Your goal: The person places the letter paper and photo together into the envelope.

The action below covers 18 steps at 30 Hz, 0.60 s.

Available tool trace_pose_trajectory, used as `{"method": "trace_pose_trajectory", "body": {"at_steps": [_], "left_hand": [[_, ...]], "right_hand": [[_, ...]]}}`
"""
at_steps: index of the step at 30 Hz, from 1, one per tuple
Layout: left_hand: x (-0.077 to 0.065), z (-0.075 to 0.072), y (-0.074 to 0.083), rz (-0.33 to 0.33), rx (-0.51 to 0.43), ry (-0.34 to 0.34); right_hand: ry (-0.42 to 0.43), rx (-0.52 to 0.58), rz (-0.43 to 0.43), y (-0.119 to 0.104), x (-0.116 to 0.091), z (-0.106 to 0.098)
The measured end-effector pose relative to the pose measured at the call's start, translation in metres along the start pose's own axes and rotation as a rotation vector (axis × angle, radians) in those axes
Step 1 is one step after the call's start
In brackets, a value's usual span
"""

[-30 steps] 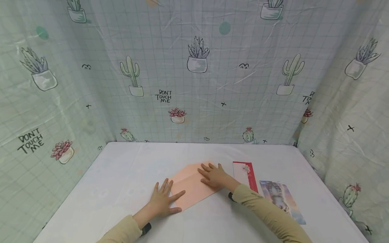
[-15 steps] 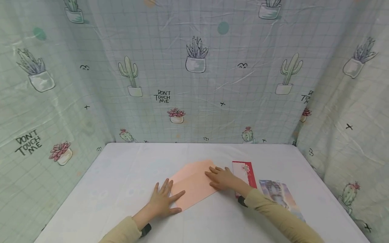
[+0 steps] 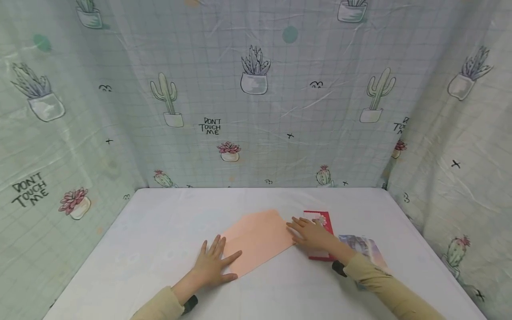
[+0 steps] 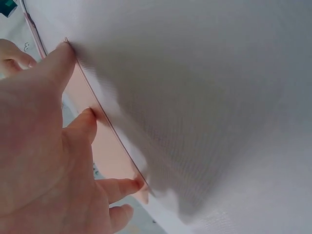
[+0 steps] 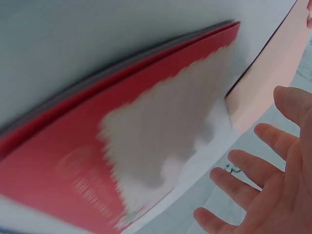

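A peach paper envelope [image 3: 260,242] lies flat on the white table, its flap side away from me. My left hand [image 3: 210,266] rests on its near left corner with fingers spread; in the left wrist view the thumb and fingertips lie along the envelope's edge [image 4: 105,114]. My right hand [image 3: 314,233] is over the red-and-white card [image 3: 326,222], fingers apart and holding nothing, fingertips near the envelope's right end. The right wrist view shows the card [image 5: 63,165] as a red folded one with a scalloped white panel, beside that open hand [image 5: 273,180].
A printed picture [image 3: 360,244] in blue and pink lies right of the card, partly covered by my right forearm. A cactus-print curtain [image 3: 256,111] hangs behind the table [image 3: 180,213] and along both sides.
My right hand has slid off the envelope to the right and is now over the red-and-white card. The left hand stays on the envelope's corner. The head view has shifted slightly.
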<state>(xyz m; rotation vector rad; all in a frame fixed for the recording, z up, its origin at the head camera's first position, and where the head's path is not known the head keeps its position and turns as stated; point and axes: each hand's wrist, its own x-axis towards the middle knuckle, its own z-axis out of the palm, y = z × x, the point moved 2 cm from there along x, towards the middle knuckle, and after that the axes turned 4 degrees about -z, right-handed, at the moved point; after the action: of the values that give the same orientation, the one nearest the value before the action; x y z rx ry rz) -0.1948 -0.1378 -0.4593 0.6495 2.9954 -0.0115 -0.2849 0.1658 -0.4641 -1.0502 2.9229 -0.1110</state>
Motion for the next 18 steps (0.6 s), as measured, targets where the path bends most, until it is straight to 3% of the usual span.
{"method": "trace_pose_trajectory", "body": {"at_steps": [5,12,18], "left_hand": [[0.000,0.000,-0.001,0.003,-0.008,0.013],[-0.002,0.001,-0.003,0.077,-0.065,0.095],[-0.001,0.001,-0.001,0.052,-0.024,0.073]], "right_hand": [[0.059,-0.015,0.008,0.008,-0.010,-0.006],[0.096,-0.022,0.057,0.015,-0.033,-0.011],[0.134,-0.023,0.101,0.025,-0.059,-0.008]]}}
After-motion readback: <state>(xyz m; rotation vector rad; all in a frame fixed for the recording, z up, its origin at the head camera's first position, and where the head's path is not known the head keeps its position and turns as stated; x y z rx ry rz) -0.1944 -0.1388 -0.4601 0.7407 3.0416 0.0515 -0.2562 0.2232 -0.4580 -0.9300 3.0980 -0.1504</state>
